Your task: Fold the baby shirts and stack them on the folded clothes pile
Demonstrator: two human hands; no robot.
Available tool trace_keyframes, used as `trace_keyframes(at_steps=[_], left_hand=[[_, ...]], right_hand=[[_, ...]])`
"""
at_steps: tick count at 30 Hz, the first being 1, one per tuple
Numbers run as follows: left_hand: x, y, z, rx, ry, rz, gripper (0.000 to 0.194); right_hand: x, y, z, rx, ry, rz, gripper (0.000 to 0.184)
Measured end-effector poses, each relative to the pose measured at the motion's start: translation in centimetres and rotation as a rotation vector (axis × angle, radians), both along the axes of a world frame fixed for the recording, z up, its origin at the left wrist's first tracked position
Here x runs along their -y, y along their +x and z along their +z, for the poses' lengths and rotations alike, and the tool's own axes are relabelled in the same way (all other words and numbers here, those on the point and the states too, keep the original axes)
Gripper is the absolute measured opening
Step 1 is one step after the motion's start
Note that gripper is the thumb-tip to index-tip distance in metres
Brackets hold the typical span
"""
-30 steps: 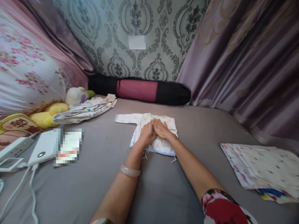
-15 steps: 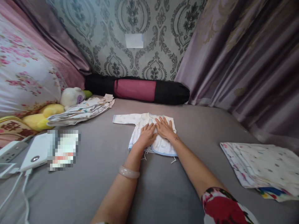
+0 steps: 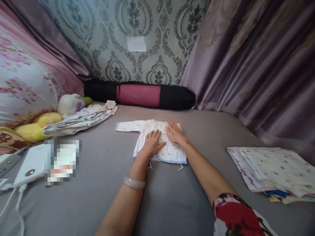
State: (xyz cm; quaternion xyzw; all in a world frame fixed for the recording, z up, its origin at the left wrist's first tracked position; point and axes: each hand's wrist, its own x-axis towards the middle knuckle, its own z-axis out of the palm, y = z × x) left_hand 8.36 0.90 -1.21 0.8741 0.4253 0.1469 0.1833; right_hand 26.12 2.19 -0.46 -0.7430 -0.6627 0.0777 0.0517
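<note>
Garment: a small white baby shirt [image 3: 169, 151] is laid flat mid-bed on the grey sheet [image 3: 172, 196].
Direction: the neck is pointed toward the far wall, the hem toward the viewer; one sleeve is stretched out leftward.
Left hand [image 3: 152, 143]: pressed palm-down on the shirt, fingers released and spread, nothing gripped.
Right hand [image 3: 175, 132]: laid flat beside it nearer the collar, fingers extended, nothing gripped.
Arms: both are reached straight forward.

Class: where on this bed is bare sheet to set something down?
Bare grey sheet lies between the forearms, and between the baby shirt and folded cloths. Crowded: the left edge, with power bank, plush toys and stacked clothes.
</note>
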Motion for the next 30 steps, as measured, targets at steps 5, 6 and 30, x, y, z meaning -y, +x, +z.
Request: trace_keyframes(at_steps=[5,6,30], left_hand=[[-0.1,-0.1,0.0,-0.007,-0.008,-0.002,0.065],[-0.1,-0.1,0.0,-0.008,-0.011,-0.002,0.066],[-2.4,-1.8,0.0,0.07,0.1,0.249,0.027]], right_hand=[[0.1,1.6,-1.0,0.087,0.035,-0.049,0.065],[0.1,1.7,-1.3,0.088,0.032,-0.051,0.066],[-3.0,-5.5,0.2,-0.023,0.018,0.134,0.062]])
